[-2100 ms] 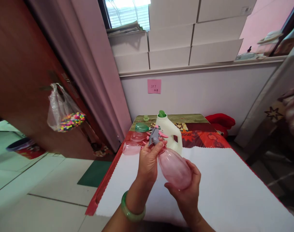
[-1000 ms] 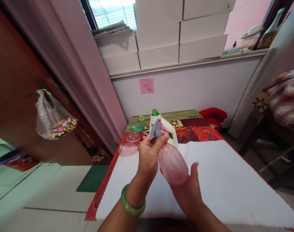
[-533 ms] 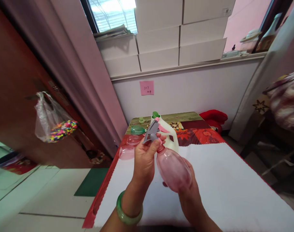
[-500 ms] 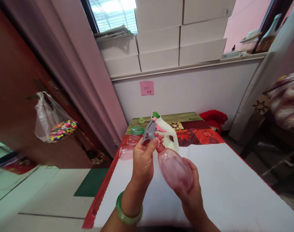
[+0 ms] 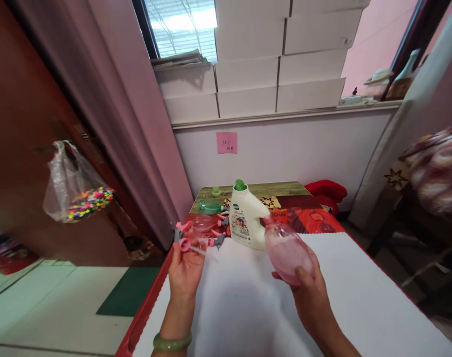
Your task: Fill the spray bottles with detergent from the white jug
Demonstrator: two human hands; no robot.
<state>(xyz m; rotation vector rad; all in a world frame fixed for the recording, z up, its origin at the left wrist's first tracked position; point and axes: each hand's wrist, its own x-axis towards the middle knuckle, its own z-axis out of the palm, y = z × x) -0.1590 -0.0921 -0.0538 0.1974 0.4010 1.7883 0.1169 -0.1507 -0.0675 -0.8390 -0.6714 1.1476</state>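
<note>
My left hand (image 5: 188, 270) is closed on a pink-and-grey trigger sprayer head (image 5: 184, 243), whose clear dip tube points to the right. My right hand (image 5: 310, 290) wraps around the lower part of a translucent pink spray bottle (image 5: 287, 253), tilted with its open neck up and to the left. Between the two hands, a cream detergent jug (image 5: 244, 225) stands upright on the table, with a green piece (image 5: 240, 185) at its mouth. Behind my left hand lie a clear pink bottle (image 5: 202, 223) and a clear green bottle (image 5: 209, 207), both on their sides.
A white sheet (image 5: 244, 297) covers the near part of the table. A green cap (image 5: 216, 191) sits near the back edge. White boxes (image 5: 248, 74) are stacked above the wall ledge. To the left, a plastic bag (image 5: 75, 193) of colourful pieces hangs on the door.
The sprayer head has come off the pink bottle. My left hand has moved left with it, while my right hand has carried the bottle slightly right, so the jug's front now shows.
</note>
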